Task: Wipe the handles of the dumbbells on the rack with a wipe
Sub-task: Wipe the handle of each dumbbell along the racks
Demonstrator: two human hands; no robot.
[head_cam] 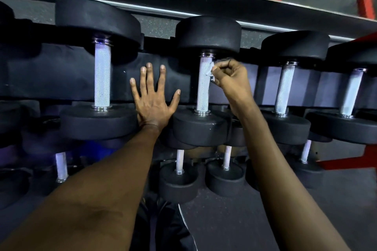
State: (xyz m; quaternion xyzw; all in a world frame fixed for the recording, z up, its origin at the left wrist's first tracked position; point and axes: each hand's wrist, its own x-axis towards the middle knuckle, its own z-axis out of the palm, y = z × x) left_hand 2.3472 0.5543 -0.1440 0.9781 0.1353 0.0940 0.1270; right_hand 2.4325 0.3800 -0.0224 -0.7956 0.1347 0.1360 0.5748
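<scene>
Pinching the wipe (211, 70) in my right hand (231, 76), I have it seemingly touching the handle (203, 87) at nine o'clock of those fingers (221, 67), its axis running twelve-to-six, while my left hand (153, 100) rests spread flat on the rack (61, 73).

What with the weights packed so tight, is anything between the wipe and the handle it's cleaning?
Nothing visible does. The right hand pinches the wipe against the handle, near its top; the left hand lies flat on the rack, clear of it.
</scene>
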